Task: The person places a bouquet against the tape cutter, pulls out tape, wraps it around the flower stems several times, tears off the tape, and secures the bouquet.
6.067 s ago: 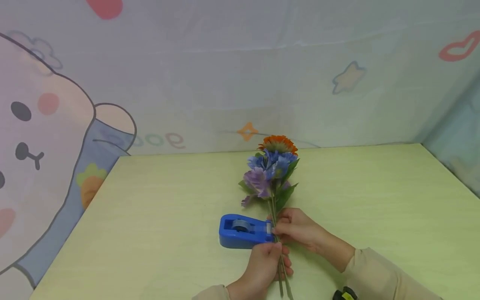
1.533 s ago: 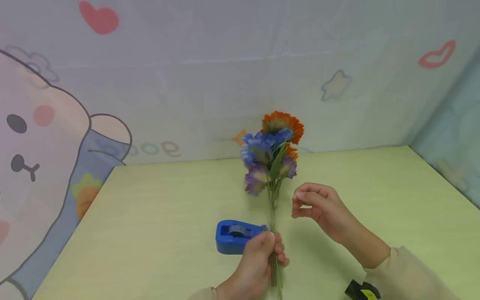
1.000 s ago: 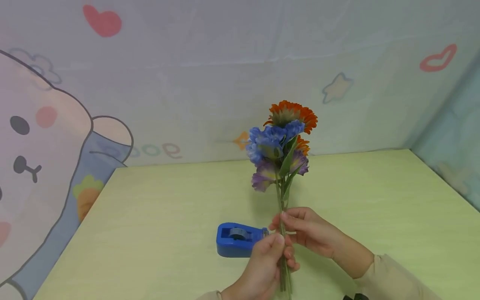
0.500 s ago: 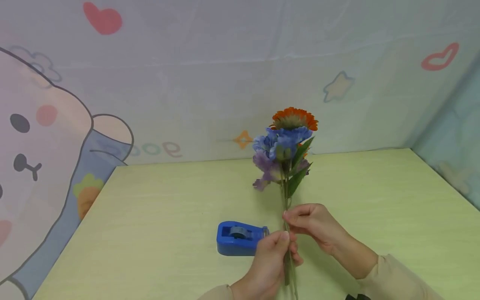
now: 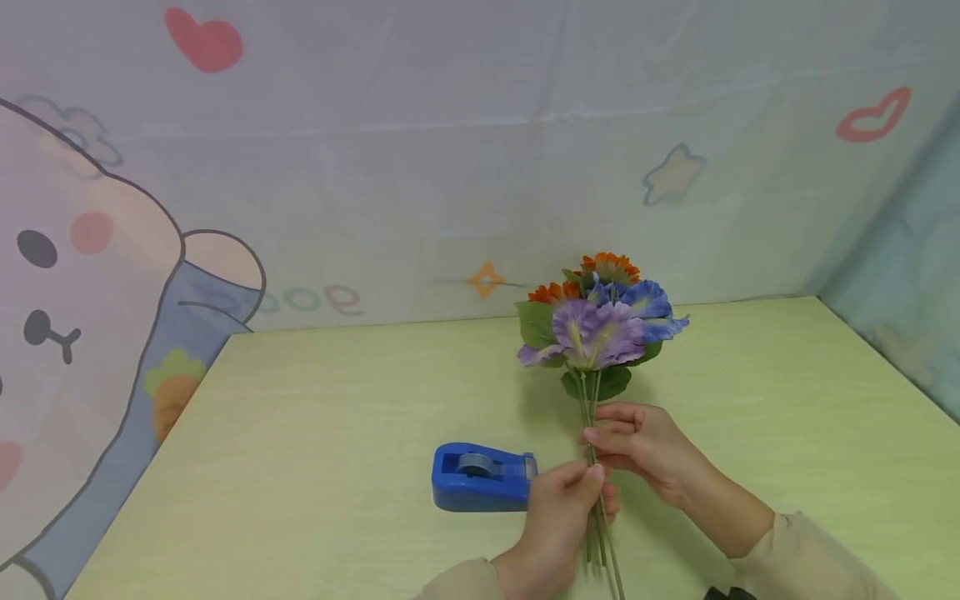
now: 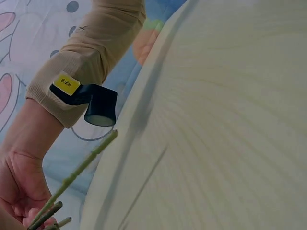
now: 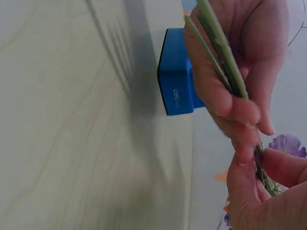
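A bunch of artificial flowers [image 5: 600,333], with purple, blue and orange heads and green leaves, is held up over the table in the head view. My left hand [image 5: 558,521] grips the lower stems. Just above it, my right hand [image 5: 652,446] pinches the stems between thumb and fingers. Cut stem ends [image 6: 79,172] stick out below the left hand in the left wrist view. In the right wrist view both hands meet on the green stems [image 7: 220,52]. Left of the hands stands a blue tape dispenser [image 5: 480,479] with a roll of clear tape.
The pale yellow-green table [image 5: 300,467] spreads around the hands. Behind it hangs a printed cloth backdrop [image 5: 420,167] with a cartoon bear. A black wrist camera [image 6: 100,105] sits at the right sleeve.
The right hand, off the stems 1.5 seconds ago, came back to pinch them. The bunch has turned, bringing a purple bloom to the front, and shifted right. The tape dispenser stayed in place.
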`<action>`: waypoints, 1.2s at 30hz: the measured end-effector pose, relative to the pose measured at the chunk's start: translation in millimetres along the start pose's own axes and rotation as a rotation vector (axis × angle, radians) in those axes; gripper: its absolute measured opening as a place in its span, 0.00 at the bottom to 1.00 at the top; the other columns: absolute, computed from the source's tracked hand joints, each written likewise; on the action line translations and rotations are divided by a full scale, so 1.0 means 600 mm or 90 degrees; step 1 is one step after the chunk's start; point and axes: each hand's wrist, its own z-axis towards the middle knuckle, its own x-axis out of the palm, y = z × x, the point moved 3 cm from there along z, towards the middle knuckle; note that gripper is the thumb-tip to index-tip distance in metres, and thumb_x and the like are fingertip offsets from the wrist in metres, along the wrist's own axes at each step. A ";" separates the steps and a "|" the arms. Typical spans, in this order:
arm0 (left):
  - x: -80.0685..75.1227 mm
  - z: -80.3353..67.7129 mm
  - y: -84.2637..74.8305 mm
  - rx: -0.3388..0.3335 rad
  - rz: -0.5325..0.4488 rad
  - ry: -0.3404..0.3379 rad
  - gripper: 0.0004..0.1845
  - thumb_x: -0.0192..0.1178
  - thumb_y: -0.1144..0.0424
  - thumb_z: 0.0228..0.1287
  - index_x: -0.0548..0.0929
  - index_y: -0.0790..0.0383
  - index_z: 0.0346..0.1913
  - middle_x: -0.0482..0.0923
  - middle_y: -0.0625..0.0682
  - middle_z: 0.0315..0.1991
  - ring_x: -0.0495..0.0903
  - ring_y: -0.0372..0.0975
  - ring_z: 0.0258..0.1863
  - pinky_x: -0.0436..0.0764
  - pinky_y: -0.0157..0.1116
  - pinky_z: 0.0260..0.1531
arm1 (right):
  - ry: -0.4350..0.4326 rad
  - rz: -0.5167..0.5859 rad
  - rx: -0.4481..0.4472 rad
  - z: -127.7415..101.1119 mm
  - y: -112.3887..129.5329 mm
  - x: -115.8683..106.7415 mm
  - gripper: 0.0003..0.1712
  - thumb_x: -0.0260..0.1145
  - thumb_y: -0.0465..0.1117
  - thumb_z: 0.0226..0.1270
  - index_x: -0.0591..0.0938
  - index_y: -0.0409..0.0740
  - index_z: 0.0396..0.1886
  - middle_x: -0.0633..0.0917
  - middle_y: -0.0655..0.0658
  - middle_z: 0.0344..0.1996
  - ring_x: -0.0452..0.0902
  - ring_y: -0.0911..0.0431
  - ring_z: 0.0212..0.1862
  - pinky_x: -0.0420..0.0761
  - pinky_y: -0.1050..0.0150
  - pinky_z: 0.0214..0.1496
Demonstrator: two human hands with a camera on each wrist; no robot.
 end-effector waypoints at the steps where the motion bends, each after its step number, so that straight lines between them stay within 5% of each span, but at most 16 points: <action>1: 0.001 0.001 0.002 0.002 0.011 -0.010 0.10 0.57 0.70 0.63 0.81 0.79 0.37 0.78 0.50 0.21 0.75 0.33 0.20 0.77 0.30 0.27 | 0.002 -0.005 0.001 0.001 -0.003 -0.002 0.33 0.59 0.32 0.65 0.56 0.17 0.62 0.84 0.47 0.36 0.82 0.58 0.36 0.80 0.65 0.40; 6: 0.008 0.002 0.013 -0.011 0.063 -0.029 0.06 0.58 0.78 0.58 0.81 0.77 0.37 0.80 0.52 0.25 0.77 0.34 0.26 0.75 0.30 0.32 | 0.019 -0.039 0.011 0.010 -0.018 -0.008 0.31 0.57 0.30 0.65 0.56 0.15 0.60 0.81 0.48 0.36 0.80 0.59 0.37 0.80 0.63 0.42; 14: 0.012 0.003 0.022 -0.038 0.066 -0.010 0.30 0.51 0.87 0.51 0.63 0.83 0.61 0.73 0.65 0.53 0.72 0.53 0.55 0.74 0.44 0.52 | -0.013 -0.065 0.042 0.029 -0.041 -0.018 0.31 0.59 0.30 0.64 0.59 0.16 0.60 0.82 0.48 0.37 0.79 0.61 0.36 0.80 0.64 0.39; 21: 0.009 0.008 0.023 -0.019 0.043 -0.010 0.32 0.47 0.90 0.44 0.65 0.83 0.60 0.74 0.64 0.53 0.73 0.49 0.54 0.75 0.41 0.51 | -0.016 -0.010 0.072 0.038 -0.053 -0.011 0.31 0.56 0.26 0.64 0.55 0.14 0.61 0.80 0.45 0.34 0.80 0.61 0.33 0.81 0.65 0.37; 29: 0.012 0.007 0.014 0.007 0.043 0.007 0.34 0.42 0.90 0.40 0.68 0.80 0.59 0.75 0.64 0.53 0.74 0.47 0.53 0.76 0.40 0.49 | -0.047 -0.025 0.091 0.050 -0.053 -0.012 0.29 0.59 0.26 0.63 0.60 0.15 0.59 0.80 0.42 0.34 0.80 0.61 0.30 0.81 0.66 0.34; 36: 0.019 0.000 0.003 -0.023 0.116 0.001 0.35 0.45 0.87 0.40 0.68 0.78 0.60 0.69 0.62 0.60 0.61 0.49 0.64 0.60 0.47 0.62 | -0.056 -0.027 0.117 0.049 -0.056 -0.017 0.28 0.60 0.27 0.62 0.63 0.15 0.58 0.80 0.46 0.28 0.79 0.61 0.25 0.81 0.68 0.31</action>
